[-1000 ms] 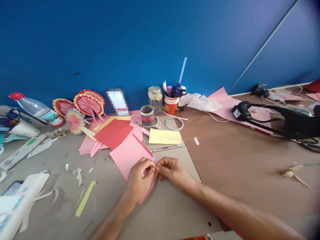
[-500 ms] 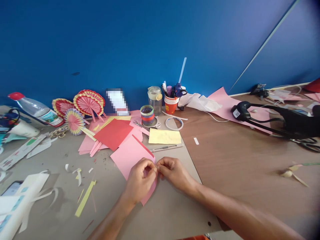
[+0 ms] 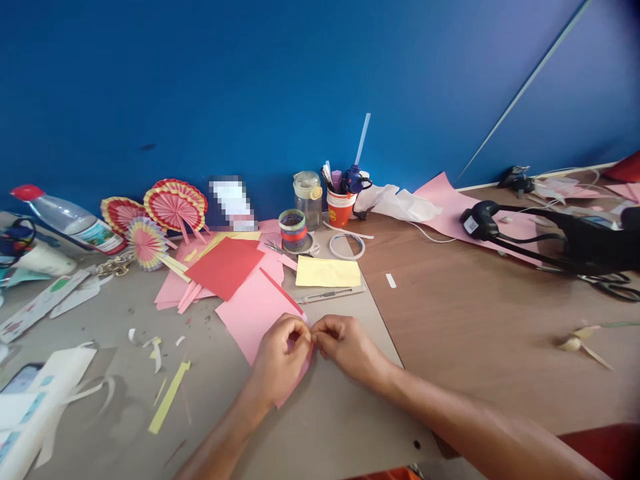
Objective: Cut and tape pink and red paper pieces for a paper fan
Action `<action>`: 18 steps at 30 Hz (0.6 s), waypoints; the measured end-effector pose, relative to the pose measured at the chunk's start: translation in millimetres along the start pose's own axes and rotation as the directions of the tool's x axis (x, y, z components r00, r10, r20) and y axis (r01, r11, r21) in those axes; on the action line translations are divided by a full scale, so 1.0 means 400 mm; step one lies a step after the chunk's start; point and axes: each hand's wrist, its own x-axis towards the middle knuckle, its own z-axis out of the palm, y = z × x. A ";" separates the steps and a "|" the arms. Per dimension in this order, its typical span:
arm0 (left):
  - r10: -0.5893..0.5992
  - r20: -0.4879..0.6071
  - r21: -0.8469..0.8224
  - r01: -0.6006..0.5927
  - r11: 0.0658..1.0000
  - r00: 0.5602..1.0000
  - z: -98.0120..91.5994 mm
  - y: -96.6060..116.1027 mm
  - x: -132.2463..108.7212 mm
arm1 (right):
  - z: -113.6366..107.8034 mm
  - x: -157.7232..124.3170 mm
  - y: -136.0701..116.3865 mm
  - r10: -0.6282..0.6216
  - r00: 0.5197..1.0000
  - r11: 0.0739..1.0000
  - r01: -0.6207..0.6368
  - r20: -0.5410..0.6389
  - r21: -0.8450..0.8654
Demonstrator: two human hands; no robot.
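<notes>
A pink paper sheet [image 3: 253, 307] with a red strip along its upper right edge lies at a slant on the grey board. My left hand [image 3: 283, 353] pinches the sheet's right corner between thumb and fingertips, and part of the paper shows beneath it. Close against it, fingertips nearly touching, my right hand [image 3: 345, 343] is closed in a pinch at the same corner; what lies between its fingertips is too small to make out. A red sheet [image 3: 225, 267] overlaps the pink one at the upper left.
Behind my hands lie a craft knife [image 3: 330, 295] and a yellow paper [image 3: 327, 273]. Pleated paper fans [image 3: 176, 205] stand at the back left, near a bottle [image 3: 75, 220]. A pen cup [image 3: 341, 208] stands behind; a black headset [image 3: 550, 233] lies right.
Both hands keep their pinch at the corner, with only slight movement. The pink sheet has shifted a little to the left, and something red now shows at the lower right edge.
</notes>
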 end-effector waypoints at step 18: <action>-0.025 0.002 0.010 0.025 1.000 1.000 -0.003 -0.003 -0.002 | 0.007 0.000 0.004 0.011 1.000 1.000 -0.011 0.015 -0.030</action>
